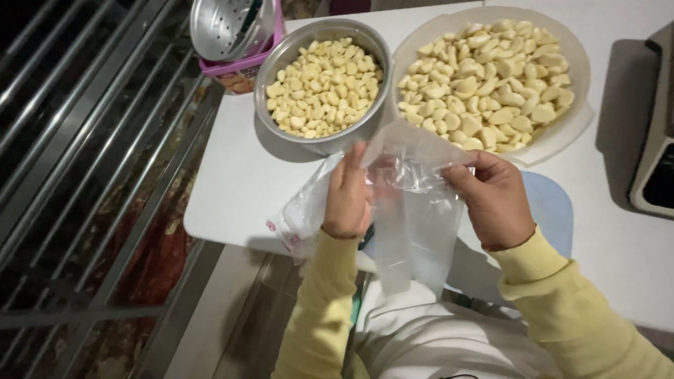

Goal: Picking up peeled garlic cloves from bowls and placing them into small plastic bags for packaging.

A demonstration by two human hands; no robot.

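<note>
At the near edge of the white table (232, 189), the left hand (347, 196) and right hand (495, 200) both pinch the mouth of a clear plastic bag (414, 210), which hangs open between them. Beyond it, toward the far edge, stand a metal bowl (323, 77) and, touching it, a clear plastic bowl (491, 77), both full of peeled garlic cloves (484, 84). At the far left corner sits a perforated metal strainer (225, 28).

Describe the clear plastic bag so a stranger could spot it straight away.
Start at the white table with two bowls of peeled garlic cloves. Just in front of the metal bowl, the left hand and right hand hold the clear plastic bag by its top. It is empty and see-through, unlike the bowls.
</note>
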